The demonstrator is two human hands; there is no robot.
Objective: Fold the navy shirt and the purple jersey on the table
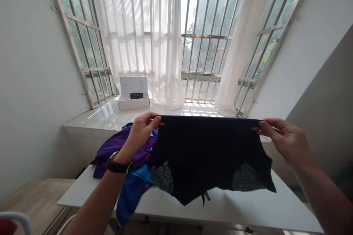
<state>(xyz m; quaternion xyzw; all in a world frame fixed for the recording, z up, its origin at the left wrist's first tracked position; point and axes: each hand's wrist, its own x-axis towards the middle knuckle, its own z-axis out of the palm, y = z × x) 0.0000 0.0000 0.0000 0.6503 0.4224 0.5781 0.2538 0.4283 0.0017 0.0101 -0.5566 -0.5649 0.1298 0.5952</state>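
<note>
A black garment (209,150) hangs stretched between my two hands above the table, its top edge pulled straight. Grey paisley patches (245,178) show near its lower left and lower right, and a dark green strip dangles below its lower edge. My left hand (143,128), with a black watch on the wrist, pinches the top left corner. At the opposite corner, my right hand (286,136) grips the same edge between thumb and fingers. Behind my left forearm lies a heap of purple and blue clothes (118,150), partly hidden by the arm.
The white table (289,209) stands below the garment, against a glossy window ledge (91,119). An open white box (134,103) with a black object in it sits on the ledge. Sheer curtains (143,44) hang before barred windows. A white curved rail (19,216) is at lower left.
</note>
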